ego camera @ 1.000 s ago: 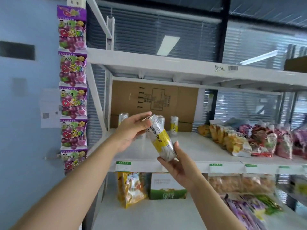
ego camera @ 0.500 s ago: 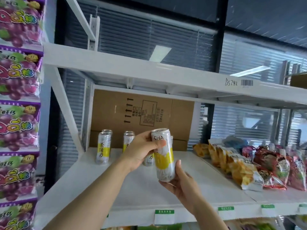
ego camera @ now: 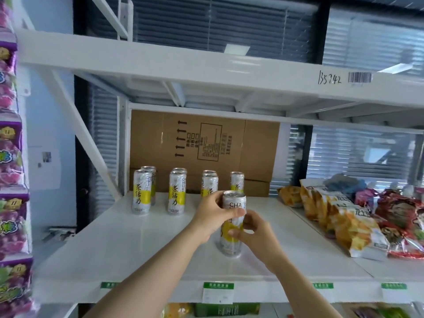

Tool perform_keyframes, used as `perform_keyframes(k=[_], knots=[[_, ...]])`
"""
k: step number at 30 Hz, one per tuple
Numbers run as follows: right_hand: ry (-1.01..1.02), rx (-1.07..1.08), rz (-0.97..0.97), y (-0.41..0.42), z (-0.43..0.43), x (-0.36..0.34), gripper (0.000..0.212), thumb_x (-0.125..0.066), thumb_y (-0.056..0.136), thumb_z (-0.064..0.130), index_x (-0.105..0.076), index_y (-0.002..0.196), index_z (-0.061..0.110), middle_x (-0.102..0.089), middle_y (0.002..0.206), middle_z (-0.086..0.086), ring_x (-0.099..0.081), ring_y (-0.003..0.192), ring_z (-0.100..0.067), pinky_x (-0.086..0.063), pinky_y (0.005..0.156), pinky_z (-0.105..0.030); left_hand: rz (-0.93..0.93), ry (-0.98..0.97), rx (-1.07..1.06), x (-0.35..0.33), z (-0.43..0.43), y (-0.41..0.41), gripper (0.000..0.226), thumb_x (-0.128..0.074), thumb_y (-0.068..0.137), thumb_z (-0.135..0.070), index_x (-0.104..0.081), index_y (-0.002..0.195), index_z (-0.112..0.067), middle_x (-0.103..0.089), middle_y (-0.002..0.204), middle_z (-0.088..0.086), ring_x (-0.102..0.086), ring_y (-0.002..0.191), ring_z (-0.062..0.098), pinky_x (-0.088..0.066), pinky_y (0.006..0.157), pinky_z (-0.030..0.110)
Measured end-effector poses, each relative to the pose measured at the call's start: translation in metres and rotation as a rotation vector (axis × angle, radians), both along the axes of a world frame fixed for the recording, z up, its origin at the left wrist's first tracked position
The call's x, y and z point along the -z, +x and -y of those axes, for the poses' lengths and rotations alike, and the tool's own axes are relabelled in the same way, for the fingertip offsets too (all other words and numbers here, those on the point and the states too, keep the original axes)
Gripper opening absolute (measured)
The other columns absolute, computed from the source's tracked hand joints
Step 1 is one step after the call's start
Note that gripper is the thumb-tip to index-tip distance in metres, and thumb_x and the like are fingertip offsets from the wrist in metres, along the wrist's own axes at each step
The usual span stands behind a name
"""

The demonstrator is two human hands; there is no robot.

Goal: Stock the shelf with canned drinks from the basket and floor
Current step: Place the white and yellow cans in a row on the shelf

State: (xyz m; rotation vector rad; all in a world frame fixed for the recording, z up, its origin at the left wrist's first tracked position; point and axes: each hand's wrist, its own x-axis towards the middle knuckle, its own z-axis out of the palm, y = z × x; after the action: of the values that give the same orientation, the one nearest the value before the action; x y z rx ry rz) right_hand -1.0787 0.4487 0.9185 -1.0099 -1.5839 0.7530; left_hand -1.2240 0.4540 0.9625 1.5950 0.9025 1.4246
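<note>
A tall silver and yellow can [ego camera: 231, 243] stands upright on the white shelf [ego camera: 119, 244], in front of the middle. My left hand [ego camera: 212, 218] grips its upper part from the left. My right hand [ego camera: 254, 230] grips its middle from the right. Several matching cans [ego camera: 176, 193] stand in rows at the back of the shelf, in front of a cardboard box [ego camera: 229, 145].
Snack bags [ego camera: 353, 222] lie piled on the right part of the shelf. Purple candy packs [ego camera: 10, 157] hang in a strip at the far left. A white upper shelf [ego camera: 183, 63] runs overhead. Price tags [ego camera: 218, 292] line the front edge.
The can went from tilted in the air to upright and down onto the shelf. My right hand moved from under its base to its side. The view came closer to the shelf.
</note>
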Motion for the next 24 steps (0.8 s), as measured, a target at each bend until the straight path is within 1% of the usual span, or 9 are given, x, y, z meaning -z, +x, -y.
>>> perform_keyframes(k=[3, 5, 9, 12, 15, 17, 19, 21, 24], knots=[[-0.043, -0.062, -0.082, 0.005, -0.008, 0.004, 0.043, -0.079, 0.074, -0.002, -0.061, 0.108, 0.017, -0.073, 0.099, -0.003, -0.068, 0.089, -0.011, -0.055, 0.074, -0.02, -0.004, -0.01, 0.032, 0.003, -0.007, -0.003, 0.035, -0.082, 0.074, -0.011, -0.065, 0.099, -0.027, -0.072, 0.1, -0.008, -0.068, 0.091, 0.001, -0.053, 0.075, 0.016], [-0.092, -0.112, -0.122, 0.01, -0.012, 0.004, 0.045, -0.077, 0.075, -0.004, -0.059, 0.112, 0.015, -0.072, 0.1, -0.006, -0.068, 0.089, -0.011, -0.054, 0.073, -0.02, 0.002, -0.048, 0.086, 0.001, -0.012, -0.01, 0.032, -0.078, 0.078, -0.01, -0.065, 0.102, -0.026, -0.073, 0.103, -0.007, -0.067, 0.097, 0.006, -0.054, 0.082, 0.02], [-0.141, -0.23, -0.169, 0.02, -0.023, 0.008, 0.04, -0.069, 0.08, -0.007, -0.058, 0.115, 0.009, -0.07, 0.109, -0.014, -0.068, 0.098, -0.021, -0.056, 0.082, -0.027, -0.034, -0.155, 0.188, 0.01, -0.022, -0.025, 0.043, -0.072, 0.081, -0.004, -0.061, 0.12, -0.018, -0.071, 0.114, 0.002, -0.065, 0.108, 0.014, -0.053, 0.091, 0.025], [-0.135, -0.2, -0.07, 0.022, -0.026, 0.014, 0.044, -0.076, 0.079, 0.002, -0.058, 0.118, 0.014, -0.069, 0.113, -0.007, -0.066, 0.105, -0.022, -0.056, 0.09, -0.034, -0.103, -0.203, 0.217, 0.026, -0.025, -0.028, 0.047, -0.071, 0.082, -0.001, -0.059, 0.122, -0.022, -0.07, 0.114, -0.002, -0.065, 0.11, 0.014, -0.052, 0.094, 0.029], [-0.117, -0.071, 0.097, 0.019, -0.026, 0.017, 0.054, -0.084, 0.072, 0.015, -0.056, 0.117, 0.02, -0.067, 0.109, 0.0, -0.064, 0.1, -0.016, -0.055, 0.083, -0.026, -0.113, -0.196, 0.212, 0.033, -0.026, -0.027, 0.044, -0.069, 0.083, 0.001, -0.06, 0.118, -0.024, -0.07, 0.11, -0.005, -0.065, 0.107, 0.012, -0.053, 0.091, 0.028], [-0.125, -0.077, 0.029, 0.02, -0.027, 0.017, 0.047, -0.082, 0.072, 0.005, -0.057, 0.11, 0.016, -0.068, 0.104, -0.007, -0.066, 0.091, -0.017, -0.056, 0.077, -0.025, -0.115, -0.188, 0.2, 0.034, -0.027, -0.027, 0.042, -0.07, 0.082, 0.001, -0.063, 0.113, -0.026, -0.071, 0.106, -0.004, -0.066, 0.104, 0.014, -0.054, 0.089, 0.027], [-0.125, -0.132, -0.043, 0.023, -0.028, 0.016, 0.04, -0.077, 0.073, -0.006, -0.059, 0.103, 0.012, -0.07, 0.097, -0.01, -0.069, 0.083, -0.014, -0.057, 0.073, -0.023, -0.115, -0.188, 0.19, 0.037, -0.03, -0.03, 0.043, -0.07, 0.082, 0.002, -0.062, 0.118, -0.02, -0.069, 0.105, 0.002, -0.066, 0.103, 0.019, -0.055, 0.088, 0.028], [-0.106, -0.153, -0.031, 0.026, -0.027, 0.015, 0.036, -0.074, 0.076, -0.008, -0.062, 0.103, 0.012, -0.071, 0.097, -0.008, -0.07, 0.086, -0.015, -0.056, 0.076, -0.022, -0.109, -0.19, 0.182, 0.04, -0.031, -0.034, 0.042, -0.07, 0.081, 0.004, -0.061, 0.117, -0.016, -0.066, 0.104, 0.007, -0.065, 0.1, 0.021, -0.056, 0.085, 0.027], [-0.061, -0.183, -0.005, 0.028, -0.024, 0.017, 0.033, -0.066, 0.084, -0.007, -0.065, 0.104, 0.02, -0.073, 0.101, -0.001, -0.069, 0.096, -0.016, -0.057, 0.083, -0.028, -0.233, -0.14, 0.136, 0.046, -0.029, -0.036, 0.04, -0.074, 0.079, 0.001, -0.06, 0.109, -0.023, -0.066, 0.099, 0.002, -0.064, 0.093, 0.013, -0.053, 0.075, 0.016]])
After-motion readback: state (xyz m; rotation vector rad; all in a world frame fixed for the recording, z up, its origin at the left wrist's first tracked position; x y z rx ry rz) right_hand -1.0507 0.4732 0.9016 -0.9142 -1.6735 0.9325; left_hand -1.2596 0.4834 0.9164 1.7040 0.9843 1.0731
